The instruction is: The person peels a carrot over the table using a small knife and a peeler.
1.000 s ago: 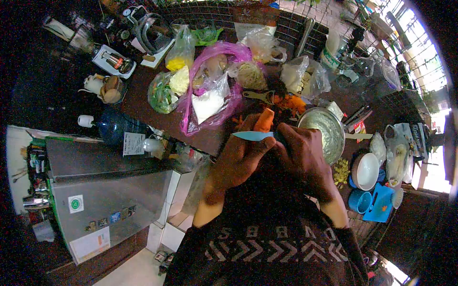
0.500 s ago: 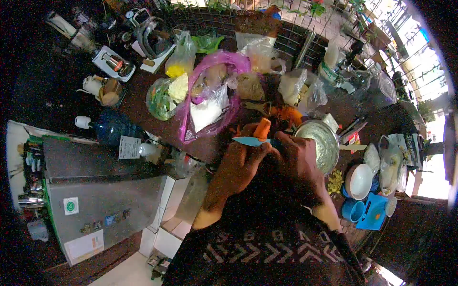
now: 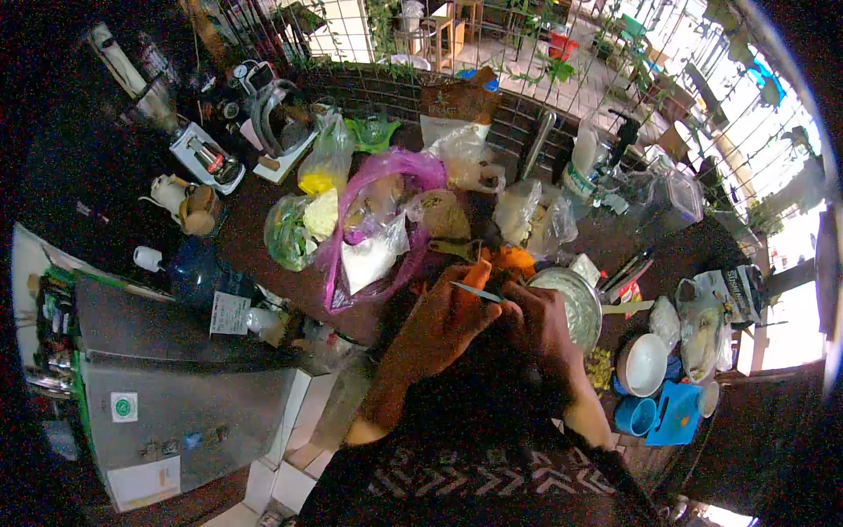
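Well, the right hand [image 3: 537,320] grips the knife [image 3: 477,292] (handle hidden).

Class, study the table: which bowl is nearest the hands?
The metal bowl, holding a pale mixture; it sits right beside the right hand, whereas the white bowl and blue container stand farther away.

The carrot [image 3: 475,275], bright orange, stood roughly upright in the left hand [image 3: 444,318], its upper end showing and the rest hidden by fingers. The knife [image 3: 477,292] had a pale bluish blade, slanted across the carrot's near side, tip to the left; its handle was hidden in the right hand [image 3: 537,316]. Whether the blade touched the carrot was unclear.
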